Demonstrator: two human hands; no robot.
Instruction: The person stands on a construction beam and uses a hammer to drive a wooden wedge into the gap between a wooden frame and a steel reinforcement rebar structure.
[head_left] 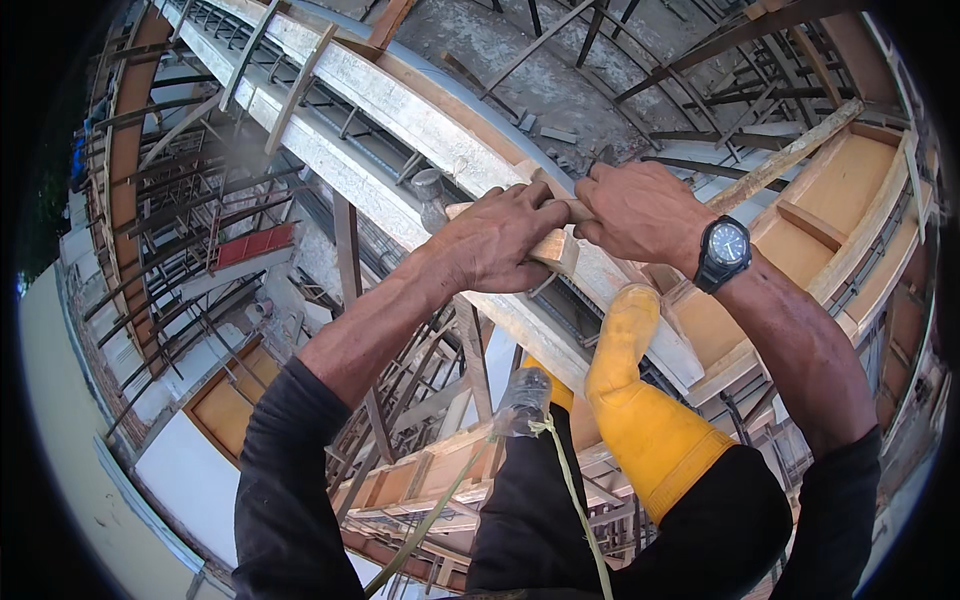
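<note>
My left hand (pixel 500 240) is closed around a short wooden block (pixel 557 252) above the beam formwork. The block's squared end sticks out below the fingers. Close on its right, my right hand (pixel 640 210) grips a wooden handle (pixel 578 210); its other end is hidden by my left hand. A grey metal piece like a hammer head (pixel 430 195) shows just left of my left hand; whether it joins the handle, I cannot tell. Under both hands run two pale, cement-spattered formwork timbers (pixel 390 195) with steel bars (pixel 365 160) between them.
My yellow boot (pixel 640 420) rests on the formwork. A clear plastic bottle (pixel 523 400) hangs on yellow-green string between my legs. Wooden form panels (pixel 840 200) curve along the right. Below lie scaffold poles, a red panel (pixel 255 245) and a deep drop on the left.
</note>
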